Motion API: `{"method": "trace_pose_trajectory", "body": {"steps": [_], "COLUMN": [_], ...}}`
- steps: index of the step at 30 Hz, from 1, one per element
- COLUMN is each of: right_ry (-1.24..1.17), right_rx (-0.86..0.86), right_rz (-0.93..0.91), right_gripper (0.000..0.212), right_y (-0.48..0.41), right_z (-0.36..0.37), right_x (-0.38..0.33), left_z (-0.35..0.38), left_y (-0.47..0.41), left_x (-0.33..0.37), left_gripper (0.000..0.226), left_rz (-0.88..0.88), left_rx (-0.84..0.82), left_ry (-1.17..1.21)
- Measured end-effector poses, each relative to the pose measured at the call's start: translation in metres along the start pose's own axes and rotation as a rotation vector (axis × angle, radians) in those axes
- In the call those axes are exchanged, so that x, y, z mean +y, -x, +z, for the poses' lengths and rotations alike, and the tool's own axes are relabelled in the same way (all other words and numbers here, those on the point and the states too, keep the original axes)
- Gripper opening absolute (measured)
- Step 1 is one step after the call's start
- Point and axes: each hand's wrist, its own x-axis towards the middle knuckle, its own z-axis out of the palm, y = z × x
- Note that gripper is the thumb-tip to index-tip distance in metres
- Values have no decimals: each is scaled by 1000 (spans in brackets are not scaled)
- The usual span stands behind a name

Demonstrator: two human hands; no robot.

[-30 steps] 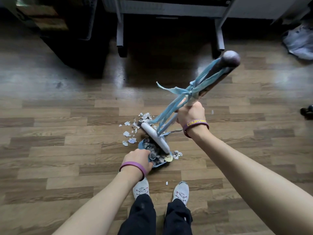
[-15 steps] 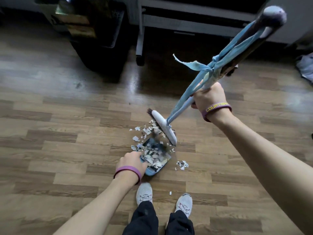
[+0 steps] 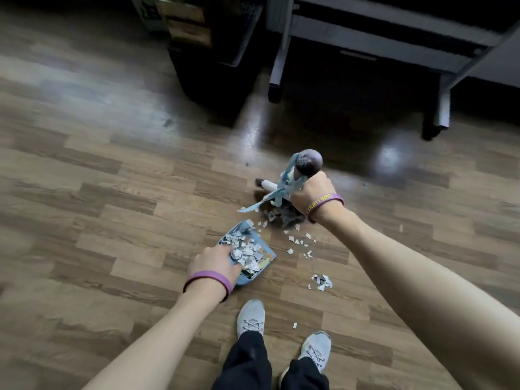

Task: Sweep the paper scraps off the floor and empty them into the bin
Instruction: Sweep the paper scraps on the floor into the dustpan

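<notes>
The left hand [image 3: 213, 263] has its fingers curled round the handle end of the blue dustpan [image 3: 269, 254], which sits on the wooden floor [image 3: 112, 192] heaped with paper scraps [image 3: 244, 249]. The right hand [image 3: 312, 192] clenches the broom handle [image 3: 308, 161] (blue cloth strips [image 3: 284, 190] are tied to it). Loose scraps [image 3: 298, 240] lie between the broom head [image 3: 268, 184] and the dustpan, and a small clump [image 3: 320, 281] lies nearer the shoes [image 3: 250, 316].
</notes>
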Motion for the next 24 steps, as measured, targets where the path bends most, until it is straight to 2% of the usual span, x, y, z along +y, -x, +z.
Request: {"method": "trace_pose_trajectory", "body": {"steps": [2, 8, 13, 16, 19, 22, 24], "right_ry": [23, 14, 93, 75, 10, -190, -215], "right_rx": [-23, 64, -31, -35, 8, 43, 78], "right_rz": [-1, -64, -105, -148, -113, -16, -38], "right_gripper": [25, 51, 28, 5, 17, 17, 13], "right_y": [7, 13, 17, 27, 35, 43, 47], "right_z": [12, 29, 27, 14, -11, -42, -60], "right_x": [-8, -11, -3, -11, -22, -37, -51], "left_z": [-1, 1, -1, -8, -16, -27, -38], "left_y": [-1, -5, 3, 16, 28, 41, 51], "left_x": [-3, -6, -5, -8, -15, -25, -30], "left_gripper": [24, 25, 26, 24, 26, 25, 22], "left_rz": [-5, -12, -29, -48, -75, -117, -148], "left_rx": [-8, -14, -47, -63, -75, -93, -90], "left_ry": [4, 54, 78, 108, 140, 184, 221]}}
